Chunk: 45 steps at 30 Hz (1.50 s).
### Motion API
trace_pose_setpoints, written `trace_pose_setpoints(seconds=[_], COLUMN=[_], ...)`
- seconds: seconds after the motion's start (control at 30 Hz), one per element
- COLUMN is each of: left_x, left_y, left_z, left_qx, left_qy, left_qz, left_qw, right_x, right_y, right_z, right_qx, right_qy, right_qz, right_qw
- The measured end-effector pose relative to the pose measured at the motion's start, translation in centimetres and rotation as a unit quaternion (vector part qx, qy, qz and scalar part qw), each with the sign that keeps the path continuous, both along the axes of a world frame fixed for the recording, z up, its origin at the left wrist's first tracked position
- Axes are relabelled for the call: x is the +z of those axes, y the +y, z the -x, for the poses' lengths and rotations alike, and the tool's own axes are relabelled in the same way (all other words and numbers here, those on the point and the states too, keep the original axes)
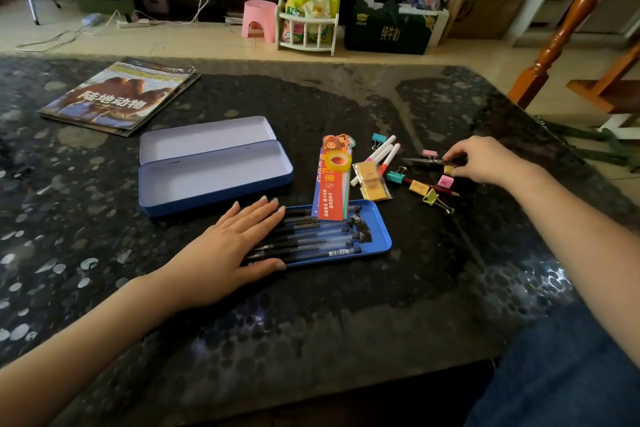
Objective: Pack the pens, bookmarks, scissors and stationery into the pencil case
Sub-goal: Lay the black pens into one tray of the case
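Scissors [420, 160]: right of case [214, 177], pinched by right hand [485, 159]. Lift by handle, blades level. Left hand [239, 246] lies flat, steadying tray [377, 236] before case.

The open pencil case [214, 170] lies mid-worktop [346, 305], magazines [121, 97] behind it toward the far left corner. Before the case and to its right, a tray [375, 241] holds pens [311, 239]; bookmarks [332, 184] overlap its far edge, tape [337, 160] on them. Clips [396, 176], markers [379, 158] and scissors [420, 160] lie toward the right edge.
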<state>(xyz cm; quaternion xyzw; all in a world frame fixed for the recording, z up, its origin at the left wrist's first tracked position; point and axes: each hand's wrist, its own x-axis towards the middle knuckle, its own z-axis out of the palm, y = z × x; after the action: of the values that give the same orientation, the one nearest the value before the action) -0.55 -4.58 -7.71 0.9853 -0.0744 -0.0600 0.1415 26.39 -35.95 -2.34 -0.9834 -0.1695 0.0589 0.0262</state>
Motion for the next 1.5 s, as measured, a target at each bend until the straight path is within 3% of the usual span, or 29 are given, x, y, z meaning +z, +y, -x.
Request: trace_pose_setpoints(seconds=[0.4, 0.6, 0.77, 0.87, 1.13, 1.3, 1.5], left_x=[0.4, 1.2, 1.1, 1.0, 0.8, 0.7, 0.8], left_y=[0.0, 0.1, 0.1, -0.1, 0.0, 0.0, -0.1], left_z=[-0.1, -0.2, -0.1, -0.2, -0.2, -0.2, -0.2], left_qx=[-0.003, 0.009, 0.011, 0.008, 0.005, 0.006, 0.008], left_qy=[0.007, 0.016, 0.013, 0.008, 0.010, 0.009, 0.012], left_qz=[0.024, 0.070, 0.076, 0.067, 0.059, 0.062, 0.065], left_qw=[1.000, 0.997, 0.997, 0.998, 0.998, 0.998, 0.998], right_x=[-0.2, -1.4, -1.5, -1.2, -0.9, -0.9, -2.2], right_y=[2.9, 5.0, 6.2, 7.1, 6.4, 7.1, 10.9], right_z=[2.2, 2.9, 4.0, 5.2, 4.5, 5.0, 5.8], right_qx=[0.108, 0.185, 0.195, 0.234, 0.180, 0.216, 0.242], right_qy=[-0.012, 0.025, 0.016, 0.058, 0.010, 0.007, -0.028], right_qz=[-0.093, -0.025, -0.045, -0.030, -0.069, -0.103, -0.049], right_qw=[0.990, 0.982, 0.980, 0.970, 0.981, 0.971, 0.969])
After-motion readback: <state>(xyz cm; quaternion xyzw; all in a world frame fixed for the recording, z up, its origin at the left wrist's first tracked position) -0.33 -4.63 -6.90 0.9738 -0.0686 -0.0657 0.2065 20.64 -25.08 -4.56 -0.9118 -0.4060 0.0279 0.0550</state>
